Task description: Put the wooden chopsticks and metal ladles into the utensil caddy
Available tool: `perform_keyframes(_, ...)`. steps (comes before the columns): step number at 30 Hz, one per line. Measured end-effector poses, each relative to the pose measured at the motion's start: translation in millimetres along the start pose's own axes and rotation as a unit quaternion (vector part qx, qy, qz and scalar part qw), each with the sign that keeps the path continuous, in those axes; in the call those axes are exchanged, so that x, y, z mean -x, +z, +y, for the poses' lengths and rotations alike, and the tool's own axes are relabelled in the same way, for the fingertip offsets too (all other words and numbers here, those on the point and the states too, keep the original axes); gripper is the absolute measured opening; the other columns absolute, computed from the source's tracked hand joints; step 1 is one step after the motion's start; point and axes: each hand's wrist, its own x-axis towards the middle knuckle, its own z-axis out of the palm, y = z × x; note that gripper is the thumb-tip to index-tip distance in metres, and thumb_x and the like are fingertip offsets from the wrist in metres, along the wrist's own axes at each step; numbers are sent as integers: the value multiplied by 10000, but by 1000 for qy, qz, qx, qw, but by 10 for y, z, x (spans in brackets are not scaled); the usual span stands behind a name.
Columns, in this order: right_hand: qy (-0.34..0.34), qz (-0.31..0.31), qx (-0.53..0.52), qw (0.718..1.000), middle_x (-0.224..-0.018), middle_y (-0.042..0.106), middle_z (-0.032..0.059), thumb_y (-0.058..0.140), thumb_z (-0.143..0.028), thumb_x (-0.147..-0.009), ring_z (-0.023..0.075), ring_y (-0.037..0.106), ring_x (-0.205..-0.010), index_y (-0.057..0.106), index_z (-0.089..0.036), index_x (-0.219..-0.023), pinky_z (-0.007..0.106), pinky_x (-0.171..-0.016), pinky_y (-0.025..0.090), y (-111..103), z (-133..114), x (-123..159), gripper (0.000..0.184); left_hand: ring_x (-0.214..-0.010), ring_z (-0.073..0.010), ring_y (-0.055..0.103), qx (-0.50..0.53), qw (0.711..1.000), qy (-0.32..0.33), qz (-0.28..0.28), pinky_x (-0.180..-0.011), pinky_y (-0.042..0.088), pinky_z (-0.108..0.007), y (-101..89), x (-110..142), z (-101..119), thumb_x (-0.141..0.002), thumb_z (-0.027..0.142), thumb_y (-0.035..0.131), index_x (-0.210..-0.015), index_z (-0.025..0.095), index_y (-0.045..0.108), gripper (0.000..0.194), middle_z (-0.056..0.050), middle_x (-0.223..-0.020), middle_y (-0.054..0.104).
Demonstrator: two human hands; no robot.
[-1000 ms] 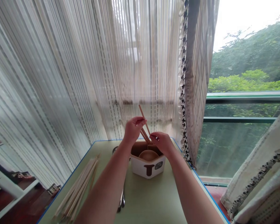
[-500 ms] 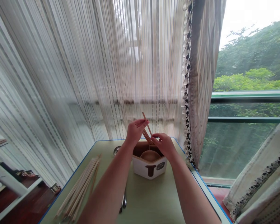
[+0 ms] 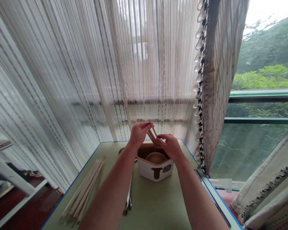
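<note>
A white holder (image 3: pixel 156 169) with a brown inside and a dark mark on its front stands at the far middle of the green table (image 3: pixel 153 204). A round wooden bowl-shaped piece (image 3: pixel 156 157) sits in it. My left hand (image 3: pixel 139 133) pinches a wooden chopstick (image 3: pixel 153 131) that slants down into the holder's back section among other chopsticks (image 3: pixel 151 138). My right hand (image 3: pixel 170 146) is curled over the holder's right rear rim, its fingers closed on those sticks.
A loose bundle of chopsticks (image 3: pixel 85 190) lies on the table's left side. Metal spoons (image 3: pixel 128 199) lie under my left forearm. A striped sheer curtain (image 3: pixel 110 64) hangs right behind the table. A window railing (image 3: pixel 261 95) and trees are to the right.
The chopstick in my left hand has sunk lower into the holder; less of it sticks up above my fingers. Both hands stay over the holder. The camera has swung left.
</note>
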Motion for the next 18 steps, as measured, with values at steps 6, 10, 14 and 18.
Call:
perform_keyframes(6, -8, -14, 32, 999, -781, 695, 24, 554, -290, -763, 189, 560, -811, 708, -219, -812, 298, -768, 409, -3, 27, 9, 177, -822, -197, 645, 28, 999, -14, 20, -804, 483, -349, 9, 26, -76, -678, 390, 661, -887, 151, 692, 319, -83, -857, 704)
perform_keyframes(10, -20, -16, 64, 998, -801, 703, 16, 561, -299, -761, 197, 554, -832, 711, -221, -808, 312, -814, 386, -31, 46, 22, 175, -794, -187, 646, 22, 1000, 0, 22, -793, 486, -336, 9, 37, -59, -687, 379, 653, -837, 150, 697, 278, -76, -817, 705)
perform_keyframes(14, -14, -19, 65, 998, -837, 703, 22, 537, -325, -782, 201, 562, -844, 710, -219, -833, 319, -816, 387, -66, 50, 25, 208, -796, -187, 647, 19, 1000, -6, 16, -794, 487, -338, 27, 50, -45, -683, 374, 656, -841, 151, 696, 276, -77, -820, 705)
perform_keyframes(18, -5, -34, 56, 998, -818, 703, 18, 542, -307, -778, 210, 555, -858, 713, -230, -827, 318, -796, 400, -93, 57, 45, 195, -811, -188, 646, 14, 1000, -14, 18, -811, 480, -345, 56, 77, -55, -683, 377, 655, -857, 157, 696, 284, -74, -832, 705)
